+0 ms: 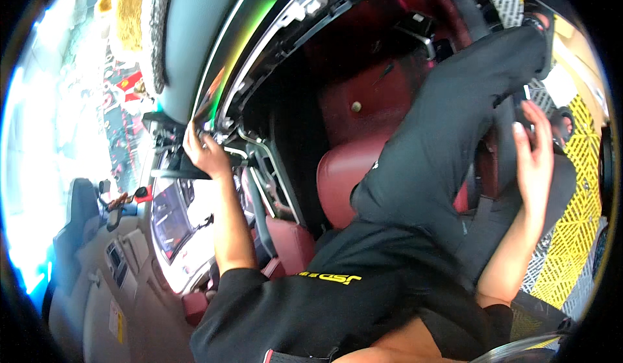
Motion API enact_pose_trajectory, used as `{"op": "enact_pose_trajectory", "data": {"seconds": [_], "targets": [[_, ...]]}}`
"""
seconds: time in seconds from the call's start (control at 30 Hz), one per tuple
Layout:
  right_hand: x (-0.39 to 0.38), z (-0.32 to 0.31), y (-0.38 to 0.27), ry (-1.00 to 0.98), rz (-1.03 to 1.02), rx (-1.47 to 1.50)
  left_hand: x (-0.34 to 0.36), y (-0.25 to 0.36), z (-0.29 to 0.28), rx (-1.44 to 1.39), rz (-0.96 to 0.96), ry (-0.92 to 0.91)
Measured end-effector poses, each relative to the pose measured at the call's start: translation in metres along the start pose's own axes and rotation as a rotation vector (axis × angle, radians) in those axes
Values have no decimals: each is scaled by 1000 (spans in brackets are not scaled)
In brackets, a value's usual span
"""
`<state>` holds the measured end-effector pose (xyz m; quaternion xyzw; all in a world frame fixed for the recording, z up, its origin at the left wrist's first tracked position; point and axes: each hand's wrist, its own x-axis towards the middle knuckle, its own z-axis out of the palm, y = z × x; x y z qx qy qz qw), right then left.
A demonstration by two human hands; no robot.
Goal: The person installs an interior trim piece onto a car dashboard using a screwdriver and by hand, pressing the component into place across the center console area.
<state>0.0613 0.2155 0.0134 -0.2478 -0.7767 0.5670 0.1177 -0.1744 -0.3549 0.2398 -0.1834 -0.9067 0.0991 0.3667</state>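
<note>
At the near left end of a long glossy dark trim panel [250, 25] on the dashboard, my left hand [209, 155] has its fingers bent against the panel's edge. The fingertips are partly hidden there. Green and yellow reflections run along the panel. Beside my right thigh, my right hand [537, 152] is raised with its fingers apart, near the open side of the car. I see nothing held in it. My legs, in black trousers [422, 136], stretch across the dark red footwell.
Exposed brackets [305, 6] line the dashboard's edge. Dark red panels [363, 97] with a small round pale knob [355, 107] lie beyond my knees. Yellow and grey grating [577, 201] covers the floor outside at right. A steering-side grey door panel [123, 278] stands at lower left.
</note>
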Motion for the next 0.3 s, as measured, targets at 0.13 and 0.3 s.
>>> {"op": "enact_pose_trajectory", "data": {"seconds": [0.13, 0.3], "targets": [[8, 14, 2, -7, -6, -32, 34, 75, -2, -112, 149, 94], [9, 15, 15, 6, -13, -86, 58, 134, 5, -163, 333, 144]]}}
